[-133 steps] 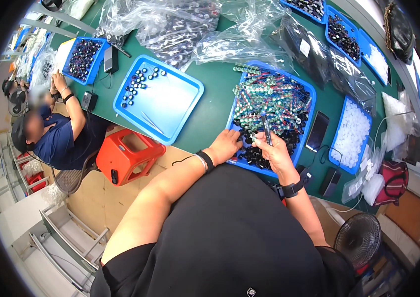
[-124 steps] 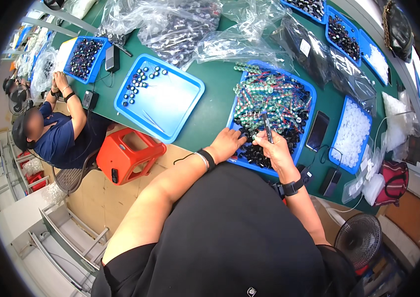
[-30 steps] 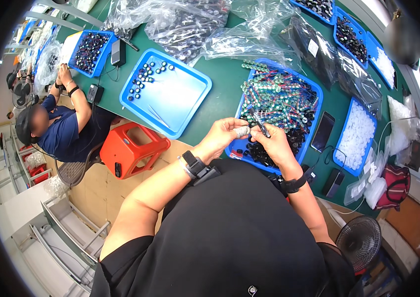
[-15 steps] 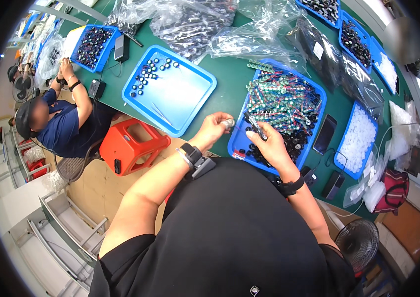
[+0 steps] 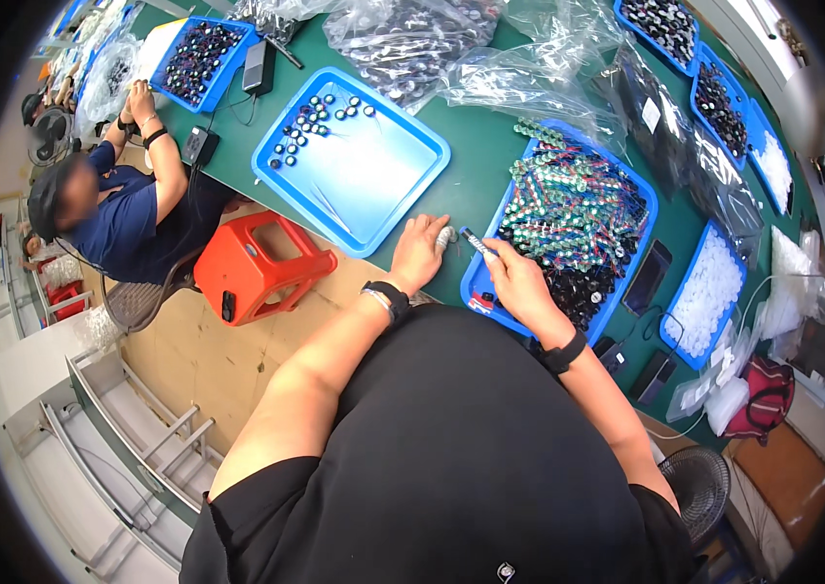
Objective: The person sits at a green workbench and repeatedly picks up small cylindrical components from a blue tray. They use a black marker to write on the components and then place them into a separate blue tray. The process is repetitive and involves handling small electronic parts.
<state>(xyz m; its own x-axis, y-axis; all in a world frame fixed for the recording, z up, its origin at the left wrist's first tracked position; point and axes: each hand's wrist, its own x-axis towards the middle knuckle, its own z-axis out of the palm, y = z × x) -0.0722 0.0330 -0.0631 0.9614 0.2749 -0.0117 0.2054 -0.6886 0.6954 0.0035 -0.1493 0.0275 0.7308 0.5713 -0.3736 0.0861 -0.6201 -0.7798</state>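
My left hand point(image 5: 419, 255) is at the table edge between two blue trays, its fingers curled together. A whitish wrapping point(image 5: 445, 237) shows at its fingertips; whatever they pinch, if anything, is too small to make out. My right hand point(image 5: 521, 286) grips a slim pen-like tool point(image 5: 476, 243), dark with pale markings, its tip pointing up and left toward my left hand. Below the tool lies a blue tray point(image 5: 638, 255) heaped with green circuit pieces point(image 5: 568, 200) with red wires, and small black round parts point(image 5: 580, 295) at its near end.
Left of my hands stands a blue tray point(image 5: 373, 185) with several black-and-white round parts point(image 5: 310, 122) and tweezers. A phone point(image 5: 647, 276) and a tray of white pieces point(image 5: 709, 295) sit right. Plastic bags point(image 5: 412, 49) lie behind. A co-worker point(image 5: 125, 200) sits left, by a red stool point(image 5: 261, 268).
The pen-like tool has swung from above the full tray's parts to its left rim, nearer my left hand. My left hand has turned, fingers pointing farther away. The whole view has shifted slightly.
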